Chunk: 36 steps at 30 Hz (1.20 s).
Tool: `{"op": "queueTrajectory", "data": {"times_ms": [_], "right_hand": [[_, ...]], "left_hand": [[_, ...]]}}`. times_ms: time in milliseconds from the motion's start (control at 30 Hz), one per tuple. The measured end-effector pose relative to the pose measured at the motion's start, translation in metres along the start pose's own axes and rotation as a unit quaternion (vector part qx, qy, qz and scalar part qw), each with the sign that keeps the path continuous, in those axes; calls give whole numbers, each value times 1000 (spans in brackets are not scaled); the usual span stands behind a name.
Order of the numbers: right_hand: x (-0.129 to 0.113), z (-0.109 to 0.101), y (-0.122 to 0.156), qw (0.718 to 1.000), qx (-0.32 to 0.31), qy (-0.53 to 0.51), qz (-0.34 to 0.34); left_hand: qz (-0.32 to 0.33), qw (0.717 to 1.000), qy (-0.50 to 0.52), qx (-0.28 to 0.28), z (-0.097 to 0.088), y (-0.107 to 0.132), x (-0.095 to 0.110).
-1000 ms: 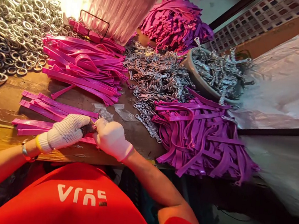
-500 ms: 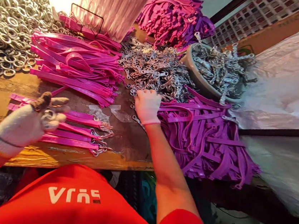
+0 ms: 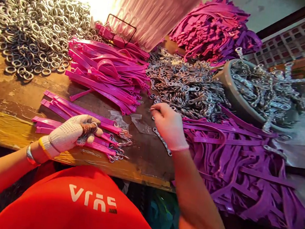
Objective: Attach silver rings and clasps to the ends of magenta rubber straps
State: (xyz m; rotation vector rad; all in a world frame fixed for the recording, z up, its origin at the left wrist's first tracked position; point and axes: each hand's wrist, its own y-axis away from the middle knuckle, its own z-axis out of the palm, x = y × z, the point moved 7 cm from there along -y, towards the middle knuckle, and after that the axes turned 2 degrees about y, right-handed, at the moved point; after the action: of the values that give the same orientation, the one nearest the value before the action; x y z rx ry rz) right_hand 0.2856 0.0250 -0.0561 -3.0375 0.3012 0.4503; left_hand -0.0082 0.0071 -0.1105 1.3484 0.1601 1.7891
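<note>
Pinched between the gloved left hand's thumb and fingers is a small metal ring, held low and left of centre over a short row of pink straps with clips on their ends. Right of it, the gloved right hand curls loosely at the near edge of a heap of metal clips; whether it holds one I cannot tell. Around them on the worn counter lie loose rings at upper left, more pink straps in the middle, purple straps at right, and a bowl of clips.
</note>
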Motion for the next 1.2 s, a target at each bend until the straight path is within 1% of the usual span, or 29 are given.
{"op": "queueTrajectory", "data": {"times_ms": [33,67,100,167,233,333,433,533,600,667,733,800,833,900,967,1033,1100,1133,1200], "right_hand": [[-20,1,15,996,-3,-85,-41],[-41,3,31,985,-8,-150,-82],[-61,6,45,976,-10,-186,-116],[-92,15,69,963,-10,-224,-148],[-110,26,83,957,-15,-251,-147],[-117,39,90,946,-19,-299,-123],[-119,41,92,926,-27,-363,-105],[-125,42,91,899,-72,-425,-84],[-126,44,91,881,-92,-461,-47],[-122,46,91,870,-64,-489,0],[-117,46,93,865,-14,-501,30],[-115,47,96,870,15,-492,32],[-116,47,97,879,18,-476,23],[-117,43,98,906,21,-422,-12],[-121,36,96,935,22,-349,-62],[-129,29,94,951,12,-280,-134],[-140,27,92,953,-18,-214,-215],[-145,28,92,953,-33,-174,-245],[-151,32,92,958,-47,-73,-273]], "left_hand": [[2,1000,-29,3,1,0,-1],[3,999,-53,3,2,0,-1],[7,997,-71,-2,5,1,0],[20,996,-84,-21,11,2,3],[26,996,-69,-42,16,3,3],[16,997,-49,-60,15,4,-1],[38,989,-113,-84,15,5,-2],[58,978,-188,-76,14,6,-4],[65,978,-189,-66,16,6,-4],[78,982,-162,-62,22,9,-3],[104,983,-144,-43,27,12,0],[134,979,-156,-9,29,17,5],[145,975,-170,4,30,19,8],[157,965,-209,19,29,21,12],[162,952,-259,20,26,22,16],[173,935,-310,12,24,20,19],[195,916,-349,14,20,18,22],[207,909,-361,20,18,17,23],[226,898,-376,33,16,14,25]]}}
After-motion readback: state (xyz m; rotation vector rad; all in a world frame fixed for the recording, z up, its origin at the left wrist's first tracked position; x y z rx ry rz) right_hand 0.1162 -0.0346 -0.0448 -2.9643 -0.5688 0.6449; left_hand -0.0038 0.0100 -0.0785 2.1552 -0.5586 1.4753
